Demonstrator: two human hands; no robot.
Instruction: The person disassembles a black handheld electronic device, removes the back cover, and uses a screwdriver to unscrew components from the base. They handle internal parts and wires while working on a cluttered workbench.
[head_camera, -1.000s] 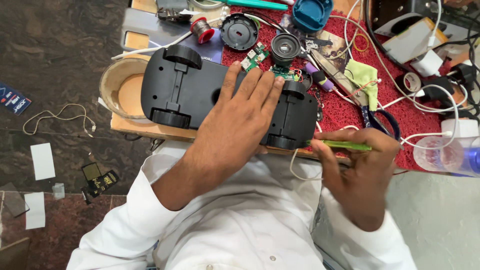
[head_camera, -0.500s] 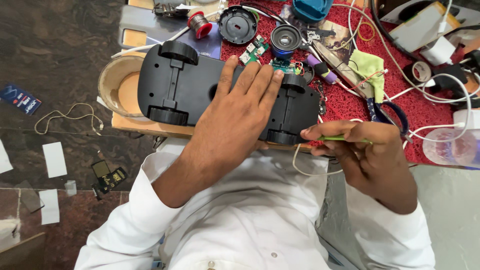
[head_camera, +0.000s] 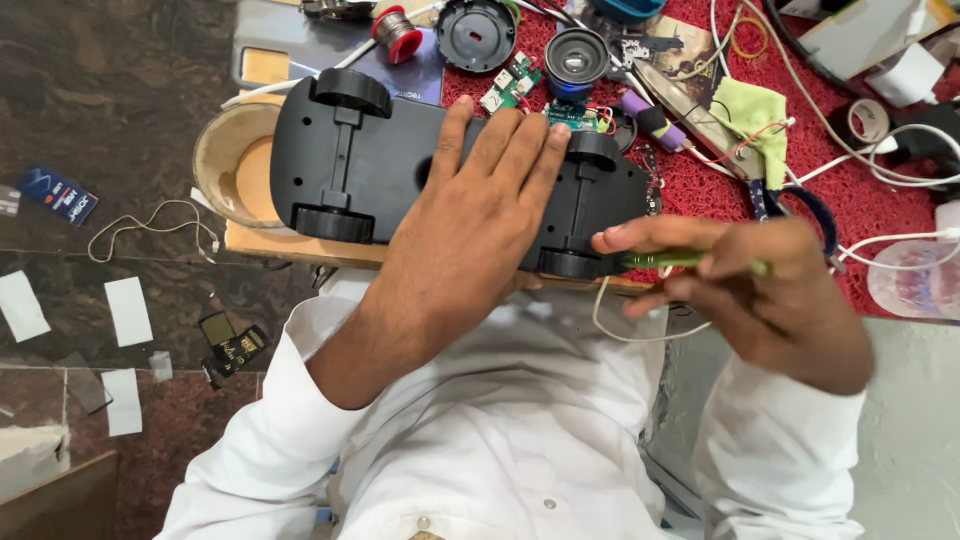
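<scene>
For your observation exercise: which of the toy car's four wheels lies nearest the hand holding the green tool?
The near wheel on the right axle, at the table's edge, just beside the right hand with its green tool.

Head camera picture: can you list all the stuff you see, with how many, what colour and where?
toy car: 1, black, upside down on the table edge
green tool: 1, in the right hand
speaker: 1, black, on the red mat
circuit board: 1, green, beside the speaker
green cloth: 1, on the mat
round tray: 1, tan, left of the car
left hand: flat on the car
right hand: gripping the tool
</scene>
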